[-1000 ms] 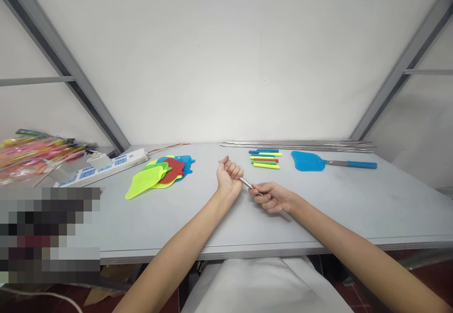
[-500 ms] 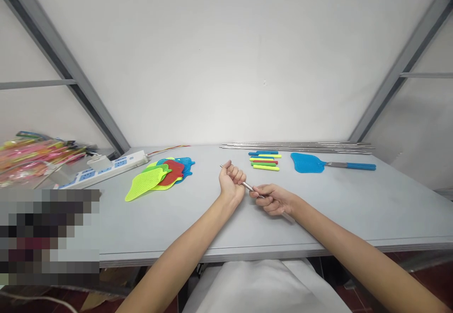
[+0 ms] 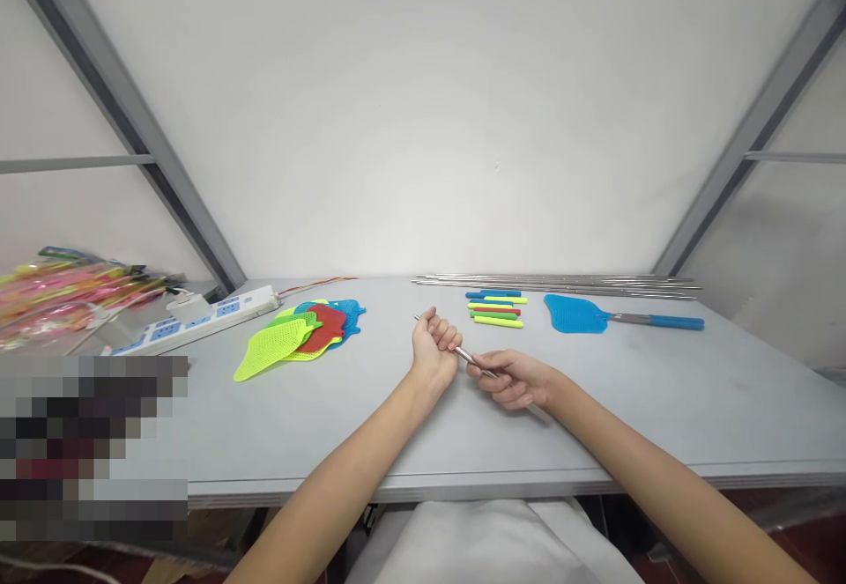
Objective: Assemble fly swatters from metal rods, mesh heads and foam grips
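Note:
Between both fists runs a thin metal rod (image 3: 465, 356), slanting down to the right. My left hand (image 3: 436, 348) is wrapped round its upper part, with a short end showing past the thumb. My right hand (image 3: 510, 379) grips the lower part between thumb and fingers; most of that end is hidden by the palm. Beyond the hands lie several coloured handle sleeves (image 3: 497, 315) in blue, yellow, green and red. Right of them rests a blue fly swatter (image 3: 576, 314) with a metal shaft and blue handle. Loose mesh swatter heads (image 3: 274, 348) overlap on the left.
Long metal rods (image 3: 561, 285) lie along the back wall. A white power strip (image 3: 198, 323) with plugs stands at the left, beside bagged colourful items (image 3: 66, 289). The table's front edge (image 3: 502, 485) runs just before my body. A pixelated patch covers the lower left.
The whole view has tilted slightly, so things sit a little lower in the picture. Both hands keep their hold on the rod, with almost no other movement.

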Action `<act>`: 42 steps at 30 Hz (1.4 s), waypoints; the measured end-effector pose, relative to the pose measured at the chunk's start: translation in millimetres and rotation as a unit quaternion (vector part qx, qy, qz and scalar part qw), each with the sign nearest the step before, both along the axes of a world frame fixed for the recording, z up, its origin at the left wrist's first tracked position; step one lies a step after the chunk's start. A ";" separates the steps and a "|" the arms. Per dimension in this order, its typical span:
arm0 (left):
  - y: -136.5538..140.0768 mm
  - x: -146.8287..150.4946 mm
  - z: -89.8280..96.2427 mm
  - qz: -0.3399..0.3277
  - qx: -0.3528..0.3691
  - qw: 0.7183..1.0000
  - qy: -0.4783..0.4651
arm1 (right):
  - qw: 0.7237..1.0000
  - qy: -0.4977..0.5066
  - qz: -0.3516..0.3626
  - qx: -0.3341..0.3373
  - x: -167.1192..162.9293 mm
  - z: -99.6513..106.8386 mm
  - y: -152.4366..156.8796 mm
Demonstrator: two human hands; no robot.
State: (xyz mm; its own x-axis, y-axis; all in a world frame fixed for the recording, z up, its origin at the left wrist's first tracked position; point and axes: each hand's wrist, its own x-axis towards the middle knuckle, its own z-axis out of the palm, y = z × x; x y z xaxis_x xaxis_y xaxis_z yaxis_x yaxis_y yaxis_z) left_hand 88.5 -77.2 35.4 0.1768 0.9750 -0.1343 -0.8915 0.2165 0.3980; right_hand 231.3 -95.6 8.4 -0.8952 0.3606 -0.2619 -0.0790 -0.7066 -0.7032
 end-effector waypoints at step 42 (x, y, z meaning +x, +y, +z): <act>9.0 -4.7 -1.5 -0.029 -0.105 0.993 0.042 | 0.953 -0.155 -0.138 0.222 -9.7 10.8 -11.7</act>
State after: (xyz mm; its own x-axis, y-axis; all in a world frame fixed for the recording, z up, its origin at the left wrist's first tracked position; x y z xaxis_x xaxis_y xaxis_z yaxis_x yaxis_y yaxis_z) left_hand 83.8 -68.1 33.9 0.2110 0.9126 -0.3502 -0.8404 0.3524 0.4118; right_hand 221.7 -107.3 19.2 -0.6543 0.7083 -0.2650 0.0415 -0.3163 -0.9477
